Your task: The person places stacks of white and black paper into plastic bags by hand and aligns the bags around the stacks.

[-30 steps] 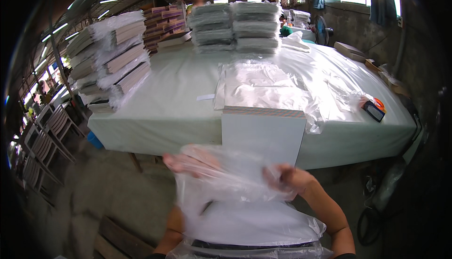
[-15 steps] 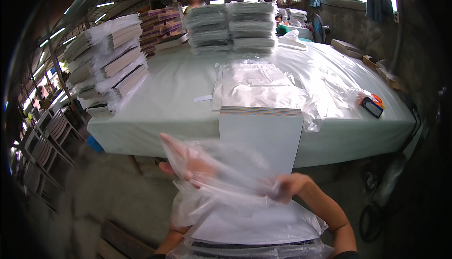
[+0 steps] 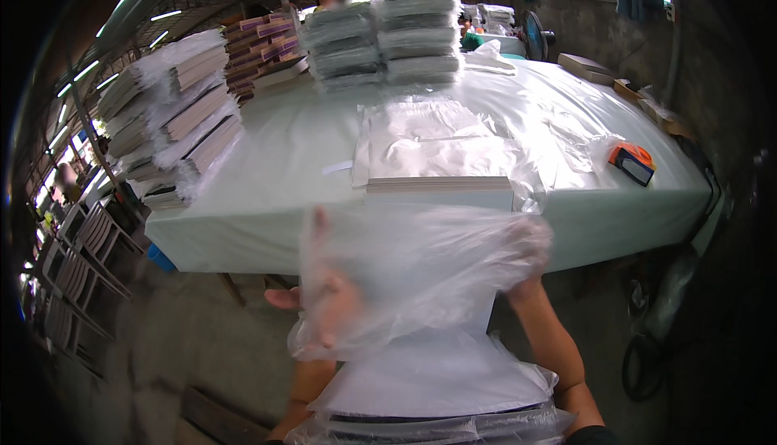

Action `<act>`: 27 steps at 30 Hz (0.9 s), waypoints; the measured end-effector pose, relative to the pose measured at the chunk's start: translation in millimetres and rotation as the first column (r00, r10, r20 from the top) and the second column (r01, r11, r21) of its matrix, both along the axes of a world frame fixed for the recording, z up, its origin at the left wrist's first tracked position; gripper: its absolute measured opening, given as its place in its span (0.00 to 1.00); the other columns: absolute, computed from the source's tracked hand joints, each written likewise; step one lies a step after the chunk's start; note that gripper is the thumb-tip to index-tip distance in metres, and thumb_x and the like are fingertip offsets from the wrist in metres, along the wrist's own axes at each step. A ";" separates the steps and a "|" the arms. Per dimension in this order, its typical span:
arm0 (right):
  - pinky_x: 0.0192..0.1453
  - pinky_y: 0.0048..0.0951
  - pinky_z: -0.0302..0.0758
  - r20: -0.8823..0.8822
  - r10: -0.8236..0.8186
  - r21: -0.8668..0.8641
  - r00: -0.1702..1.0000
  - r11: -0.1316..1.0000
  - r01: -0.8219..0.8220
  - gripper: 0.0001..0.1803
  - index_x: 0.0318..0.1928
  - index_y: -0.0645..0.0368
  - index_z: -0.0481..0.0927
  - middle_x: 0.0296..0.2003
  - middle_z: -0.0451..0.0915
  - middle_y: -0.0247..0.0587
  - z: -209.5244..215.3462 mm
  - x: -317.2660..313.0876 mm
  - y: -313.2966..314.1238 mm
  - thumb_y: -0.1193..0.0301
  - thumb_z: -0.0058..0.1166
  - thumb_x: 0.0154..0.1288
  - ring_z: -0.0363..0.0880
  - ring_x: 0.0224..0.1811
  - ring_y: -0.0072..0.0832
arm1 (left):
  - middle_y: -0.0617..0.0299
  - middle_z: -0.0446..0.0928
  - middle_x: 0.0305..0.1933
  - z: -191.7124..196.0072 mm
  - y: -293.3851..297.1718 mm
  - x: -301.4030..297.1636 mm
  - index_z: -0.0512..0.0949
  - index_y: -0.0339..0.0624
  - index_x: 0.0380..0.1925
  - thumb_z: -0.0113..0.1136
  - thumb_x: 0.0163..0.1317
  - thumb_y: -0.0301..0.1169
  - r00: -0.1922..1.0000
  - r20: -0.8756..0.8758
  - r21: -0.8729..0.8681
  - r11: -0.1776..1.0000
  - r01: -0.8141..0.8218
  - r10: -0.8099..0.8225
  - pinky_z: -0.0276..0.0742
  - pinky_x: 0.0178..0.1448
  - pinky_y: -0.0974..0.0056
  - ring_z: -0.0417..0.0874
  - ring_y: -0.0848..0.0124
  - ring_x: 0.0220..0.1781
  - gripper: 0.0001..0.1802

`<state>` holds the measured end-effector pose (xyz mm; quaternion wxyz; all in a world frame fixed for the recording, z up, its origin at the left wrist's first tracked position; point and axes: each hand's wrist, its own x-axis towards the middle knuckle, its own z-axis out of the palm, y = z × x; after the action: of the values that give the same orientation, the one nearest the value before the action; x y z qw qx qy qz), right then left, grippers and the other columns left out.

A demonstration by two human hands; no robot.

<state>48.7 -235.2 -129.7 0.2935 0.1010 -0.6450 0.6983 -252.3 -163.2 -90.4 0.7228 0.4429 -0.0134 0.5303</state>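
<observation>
A clear plastic bag [image 3: 413,259] is stretched between my two hands in front of the table. My left hand [image 3: 330,303] is upright on the bag's left side, fingers extended and seen through the film, thumb apart outside it. On the other side, my right hand [image 3: 528,255] grips the bag, its fingers blurred behind the film. Below, against my body, lies a white panel [image 3: 429,384] on a plastic-wrapped stack [image 3: 437,429]. Ahead, a stack of flat boards [image 3: 437,184] sits at the table edge under a pile of clear bags [image 3: 437,137].
A table [image 3: 291,162] with a pale green cover spans the front. Wrapped stacks stand at left [image 3: 182,113] and back [image 3: 417,36]. An orange and black tape dispenser [image 3: 631,162] lies at right. A fan [image 3: 534,36], chairs [image 3: 101,239] and people are farther off.
My right hand has moved up and away to the right, spreading the bag wider. My left hand remains at the left side, now more upright. The view has shifted slightly.
</observation>
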 end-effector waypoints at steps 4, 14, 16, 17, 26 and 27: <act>0.35 0.23 0.67 0.289 -0.238 -0.301 0.927 0.897 0.323 0.30 0.50 0.63 0.70 0.36 0.72 0.36 -10.3 5.2 -13.9 0.54 0.58 0.53 0.69 0.34 0.22 | 0.53 0.77 0.43 0.6 -5.0 -2.1 0.72 0.40 0.50 0.51 0.57 0.19 0.997 -0.003 0.017 0.997 0.077 -0.077 0.76 0.44 0.63 0.78 0.59 0.46 0.19; 0.28 0.25 0.67 0.232 -0.421 -0.032 0.877 0.898 0.440 0.25 0.25 0.61 0.76 0.21 0.75 0.30 41.7 -10.5 -44.1 0.50 0.63 0.49 0.69 0.21 0.21 | 0.52 0.77 0.46 26.0 -5.5 -28.9 0.70 0.40 0.53 0.50 0.56 0.16 0.842 -0.196 0.111 0.842 0.528 -0.502 0.77 0.45 0.63 0.78 0.57 0.49 0.22; 0.28 0.27 0.68 -0.197 -0.438 -0.132 0.877 0.898 0.419 0.25 0.24 0.61 0.76 0.21 0.76 0.31 32.3 -6.9 -40.3 0.49 0.64 0.48 0.70 0.22 0.22 | 0.52 0.77 0.47 36.6 -5.9 -35.1 0.70 0.40 0.54 0.50 0.56 0.15 0.775 -0.319 0.106 0.792 0.602 -0.546 0.78 0.45 0.62 0.78 0.56 0.50 0.23; 0.28 0.29 0.68 -0.367 -0.358 -0.213 0.858 0.931 0.298 0.22 0.26 0.60 0.75 0.21 0.75 0.33 25.5 -0.2 -36.1 0.53 0.65 0.47 0.71 0.22 0.24 | 0.52 0.77 0.47 40.4 -2.9 -35.3 0.70 0.40 0.54 0.50 0.56 0.15 0.739 -0.404 0.089 0.781 0.618 -0.539 0.78 0.46 0.62 0.78 0.56 0.50 0.23; 0.36 0.31 0.70 0.289 -0.913 0.427 -0.287 -0.145 0.893 0.29 0.51 0.58 0.74 0.30 0.73 0.38 52.0 18.1 -46.7 0.86 0.48 0.42 0.69 0.28 0.27 | 0.52 0.73 0.55 -10.9 20.4 13.1 0.68 0.47 0.58 0.46 0.51 0.10 0.521 -0.365 0.728 0.586 -0.357 0.771 0.77 0.45 0.67 0.81 0.62 0.46 0.33; 0.37 0.30 0.70 0.011 -0.853 0.652 -0.523 -0.390 0.650 0.36 0.54 0.55 0.72 0.32 0.73 0.41 52.9 18.4 -40.2 0.90 0.44 0.39 0.69 0.28 0.29 | 0.52 0.73 0.55 -8.4 14.6 21.0 0.68 0.47 0.58 0.46 0.51 0.10 0.530 -0.367 0.728 0.591 -0.348 0.764 0.77 0.45 0.67 0.81 0.62 0.46 0.33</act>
<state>67.1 -275.4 -76.8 0.4915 -0.6457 -0.5843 0.0055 -231.3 -148.5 -98.8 0.2863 0.7693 0.2304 0.5226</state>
